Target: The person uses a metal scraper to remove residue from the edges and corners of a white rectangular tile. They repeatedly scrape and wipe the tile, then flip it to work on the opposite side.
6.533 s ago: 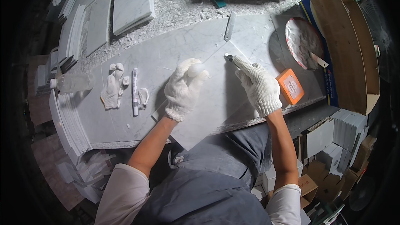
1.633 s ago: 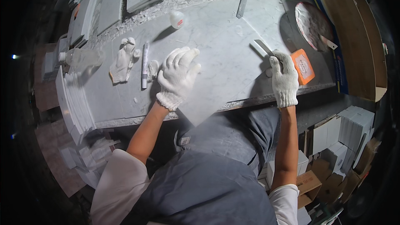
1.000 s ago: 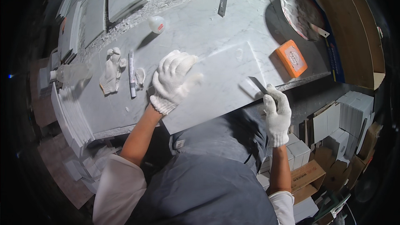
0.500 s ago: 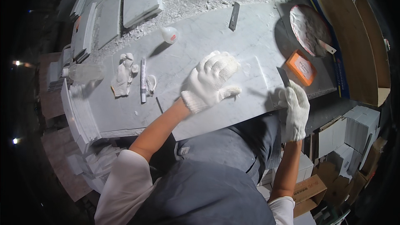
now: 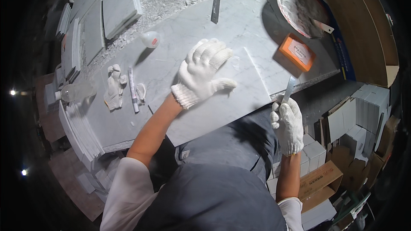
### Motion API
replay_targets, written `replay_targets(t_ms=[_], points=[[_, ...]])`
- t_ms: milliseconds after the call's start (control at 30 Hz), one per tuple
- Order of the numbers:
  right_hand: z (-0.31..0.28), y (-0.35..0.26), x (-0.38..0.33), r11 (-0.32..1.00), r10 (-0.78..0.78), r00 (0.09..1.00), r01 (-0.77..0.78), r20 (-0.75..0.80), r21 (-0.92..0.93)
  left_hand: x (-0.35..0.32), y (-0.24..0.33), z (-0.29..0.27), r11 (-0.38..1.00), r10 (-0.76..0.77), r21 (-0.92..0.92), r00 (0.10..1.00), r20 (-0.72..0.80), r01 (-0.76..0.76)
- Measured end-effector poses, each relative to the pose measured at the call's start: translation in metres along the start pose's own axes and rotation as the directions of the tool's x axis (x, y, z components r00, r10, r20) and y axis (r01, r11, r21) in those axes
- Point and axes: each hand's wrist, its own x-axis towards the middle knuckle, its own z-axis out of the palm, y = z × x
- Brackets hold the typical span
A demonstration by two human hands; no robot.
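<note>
My left hand, in a white knitted glove, lies flat on a pale grey-veined marble tile with its fingers stretched out and the thumb apart. The tile's near edge juts past the worktop toward my lap. Off the tile's right corner, my right hand, gloved too, is closed around a narrow flat metal blade. The blade points up and away from the fingers, apart from the tile. An orange box sits just beyond it. A similar metal strip rests farther back on the worktop.
Left of the tile are a marker pen, a crumpled glove, a clear bottle and a small white squeeze bottle. A round pan of whitish paste stands back right beside a long cardboard box. Stone slabs are stacked back left.
My right hand has drawn back toward my body, and its blade has swung from leaning left to leaning right. The left hand stays on the tile. The whole view has shifted.
</note>
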Motion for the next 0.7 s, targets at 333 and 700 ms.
replay_targets(t_ms=[333, 700], points=[[0.017, -0.006, -0.007, 0.999, 0.005, 0.998, -0.008, -0.061, -0.040, 0.037, -0.007, 0.010, 1.000, -0.025, 0.004, 0.999, -0.022, 0.025], [0.004, -0.001, -0.008, 1.000, -0.027, 0.999, 0.027, -0.017, 0.006, 0.011, -0.006, -0.004, 0.946, -0.107, -0.307, 0.994, 0.010, 0.105]])
